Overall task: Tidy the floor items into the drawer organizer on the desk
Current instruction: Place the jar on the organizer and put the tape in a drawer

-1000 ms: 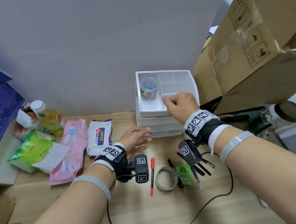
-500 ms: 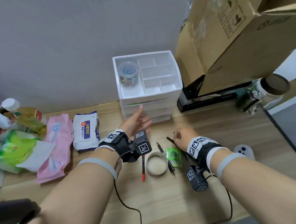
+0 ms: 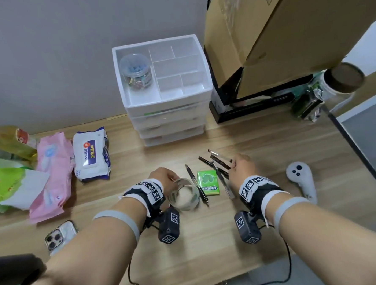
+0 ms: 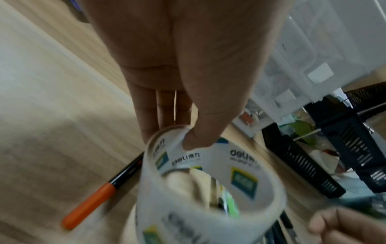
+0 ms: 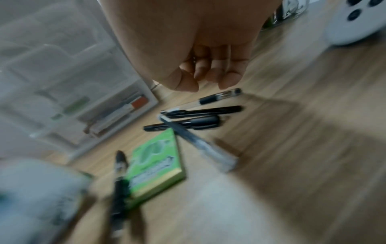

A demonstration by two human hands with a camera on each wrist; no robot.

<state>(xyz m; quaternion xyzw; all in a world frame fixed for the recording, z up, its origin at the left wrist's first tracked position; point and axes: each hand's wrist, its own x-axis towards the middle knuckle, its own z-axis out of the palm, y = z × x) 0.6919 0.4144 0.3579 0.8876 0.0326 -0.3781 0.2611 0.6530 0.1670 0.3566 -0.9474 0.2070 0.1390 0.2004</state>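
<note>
The white drawer organizer (image 3: 199,91) stands against the wall, and a clear jar of clips (image 3: 135,71) sits in its top tray. My left hand (image 3: 166,179) pinches the rim of a tape roll (image 3: 183,195), thumb inside (image 4: 198,137) and fingers outside the roll (image 4: 208,181). A red-capped pen (image 4: 89,208) lies beside it. My right hand (image 3: 237,168) hovers with bent fingers (image 5: 227,80) just over several black pens (image 5: 204,112) and holds nothing. A green gum pack (image 3: 207,183) and another black pen (image 3: 196,183) lie between the hands.
Wet wipes (image 3: 91,155), a pink pack (image 3: 52,172), a green bag (image 3: 6,182) and a bottle (image 3: 13,139) lie to the left. A phone (image 3: 60,236) is near my left arm. A white controller (image 3: 301,179) lies right. Cardboard boxes (image 3: 263,27) tower behind.
My right hand came down from the organizer's top tray to the pens on the wood. My left hand dropped from in front of the drawers onto the tape roll and took hold of it.
</note>
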